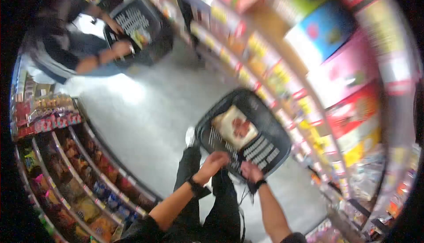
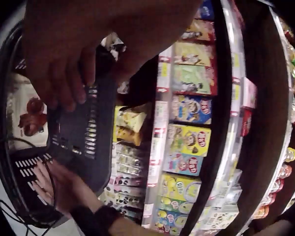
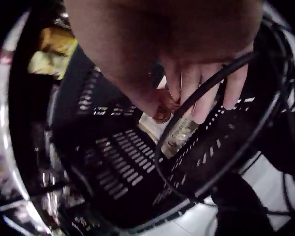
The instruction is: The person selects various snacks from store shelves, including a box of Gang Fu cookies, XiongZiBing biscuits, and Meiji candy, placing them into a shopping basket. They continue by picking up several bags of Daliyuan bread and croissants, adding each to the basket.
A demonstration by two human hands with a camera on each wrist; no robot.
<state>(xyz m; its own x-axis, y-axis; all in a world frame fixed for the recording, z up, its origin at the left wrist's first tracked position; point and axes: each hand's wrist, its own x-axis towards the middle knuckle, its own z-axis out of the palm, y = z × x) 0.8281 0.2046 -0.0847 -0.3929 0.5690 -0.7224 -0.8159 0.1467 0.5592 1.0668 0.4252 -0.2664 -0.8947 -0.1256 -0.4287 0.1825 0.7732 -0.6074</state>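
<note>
A black shopping basket [image 1: 274, 141] with slotted sides stands in front of the person's legs. Inside lies a cream-coloured pack [image 1: 225, 128] with a reddish-brown picture on it. My left hand [image 1: 214, 163] is over the basket's near side, its fingers stretched loosely downward in the left wrist view. Close beside it, the right hand [image 1: 251, 172] is over the near rim with fingers spread, holding nothing visible. In the right wrist view the right-hand fingers [image 3: 201, 108] partly cover the pack [image 3: 174, 135] from that camera.
Shelves of colourful packets [image 1: 335, 88] run close along the basket's right. Racks of small snacks [image 1: 92, 177] line the left, with grey floor [image 1: 145, 124] between. Another person handles a second basket [image 1: 159, 35] at upper left. A thin black cable [image 3: 162, 172] loops by the right hand.
</note>
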